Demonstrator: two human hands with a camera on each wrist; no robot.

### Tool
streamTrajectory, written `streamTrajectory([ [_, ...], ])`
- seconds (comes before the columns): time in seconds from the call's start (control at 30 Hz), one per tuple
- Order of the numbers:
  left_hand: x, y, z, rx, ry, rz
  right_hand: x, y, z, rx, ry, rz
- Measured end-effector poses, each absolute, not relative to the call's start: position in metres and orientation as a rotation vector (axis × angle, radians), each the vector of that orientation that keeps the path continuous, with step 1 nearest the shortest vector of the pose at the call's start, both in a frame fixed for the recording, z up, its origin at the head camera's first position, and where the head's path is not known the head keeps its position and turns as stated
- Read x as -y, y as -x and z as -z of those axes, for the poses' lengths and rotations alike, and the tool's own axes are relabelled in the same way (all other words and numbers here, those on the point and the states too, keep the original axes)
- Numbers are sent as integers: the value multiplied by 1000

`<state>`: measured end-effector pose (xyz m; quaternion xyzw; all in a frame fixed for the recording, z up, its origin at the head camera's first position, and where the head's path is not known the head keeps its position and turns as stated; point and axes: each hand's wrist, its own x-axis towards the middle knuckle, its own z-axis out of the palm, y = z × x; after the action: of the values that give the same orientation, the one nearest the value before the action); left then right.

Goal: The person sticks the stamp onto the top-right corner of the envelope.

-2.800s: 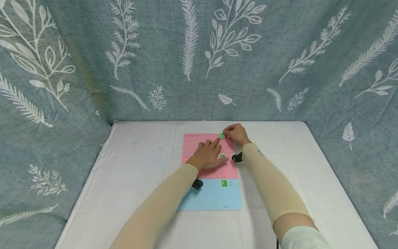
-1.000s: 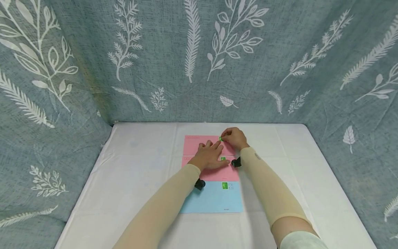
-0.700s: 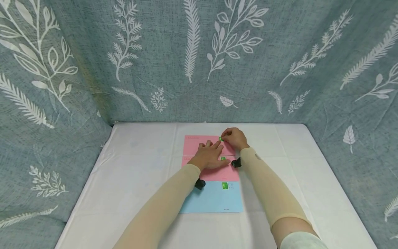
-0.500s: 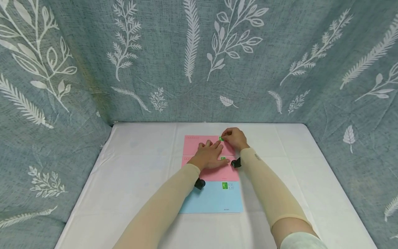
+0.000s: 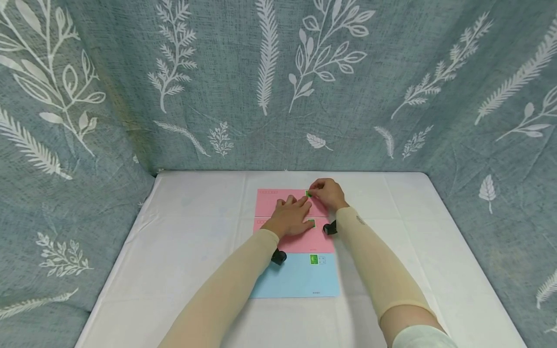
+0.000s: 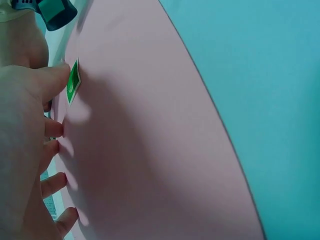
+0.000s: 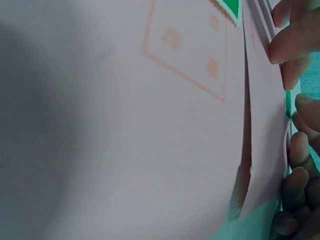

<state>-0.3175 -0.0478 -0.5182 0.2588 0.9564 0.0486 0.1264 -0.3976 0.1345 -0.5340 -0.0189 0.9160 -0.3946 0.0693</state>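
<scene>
Two pink envelopes, a far one (image 5: 271, 203) and a middle one (image 5: 319, 241), lie edge to edge above a blue envelope (image 5: 296, 280). My left hand (image 5: 290, 216) rests across both pink ones with its fingers spread. Its thumb touches the green stamp (image 6: 74, 82) on the middle envelope. At the far envelope's upper right, my right hand (image 5: 329, 193) has its fingers curled and its fingertips pinch a green stamp (image 5: 308, 193), partly covered by them. A third green stamp (image 5: 314, 259) sits on the blue envelope beside a small printed square.
The envelopes lie on a white-covered table (image 5: 187, 241). A blue-grey curtain (image 5: 243, 87) with white leaf patterns stands behind and at both sides. A small black camera (image 5: 278, 256) is on the left wrist and another black camera (image 5: 330, 227) on the right.
My right fingertips have shifted left over the far stamp, which showed more fully before. My left thumb has drawn left from beyond the middle stamp onto it.
</scene>
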Motion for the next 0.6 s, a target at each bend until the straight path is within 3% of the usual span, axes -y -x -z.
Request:
streamTrajectory([
  [0.6, 46, 315, 520, -2833, -762, -142, -135, 401, 536, -2762, 74, 1115],
])
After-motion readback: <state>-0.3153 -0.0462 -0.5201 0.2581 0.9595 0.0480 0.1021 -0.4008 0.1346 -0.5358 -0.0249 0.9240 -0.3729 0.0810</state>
